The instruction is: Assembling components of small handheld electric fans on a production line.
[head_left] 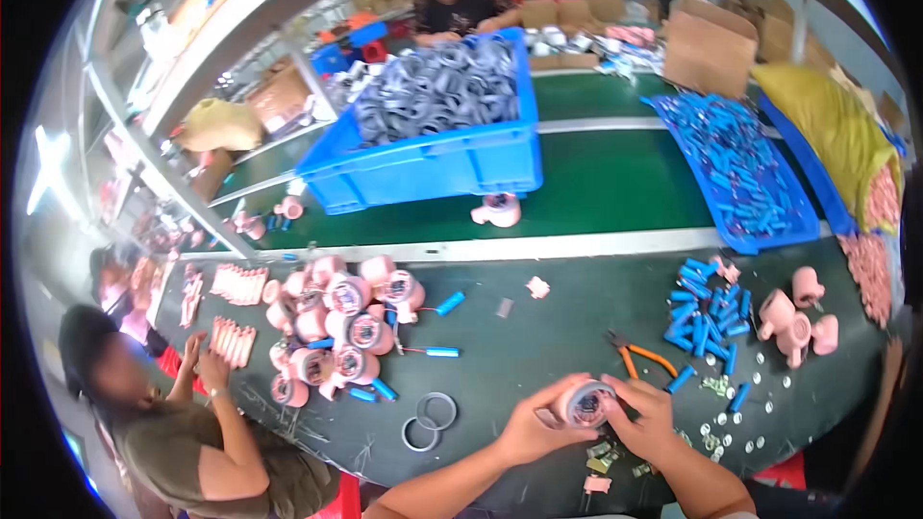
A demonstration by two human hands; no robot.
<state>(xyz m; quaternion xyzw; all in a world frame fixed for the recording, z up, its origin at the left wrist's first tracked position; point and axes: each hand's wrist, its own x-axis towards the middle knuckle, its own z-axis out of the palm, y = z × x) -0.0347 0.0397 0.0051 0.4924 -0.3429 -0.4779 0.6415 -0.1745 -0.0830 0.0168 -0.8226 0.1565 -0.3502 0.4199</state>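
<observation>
Between my hands is a pink round housing (586,407) with a grey rim and small electronic parts showing inside. My left hand (535,426) wraps round its left side, thumb below. The fingers of my right hand (642,417) are closed against the right side of its rim. Orange-handled pliers (646,358) lie just beyond my right hand. To the left, two loose grey rings (420,434) overlap on the dark worktable (500,346). Small green circuit boards (602,457) lie under and beside my right hand.
Pink housings (346,296) are heaped at left, some wired to blue cylindrical cells. More blue cells (707,312) and pink housings (794,336) lie at right. Beyond stand a blue crate (423,173) of grey rings and a blue tray (740,168). A co-worker (173,413) sits left.
</observation>
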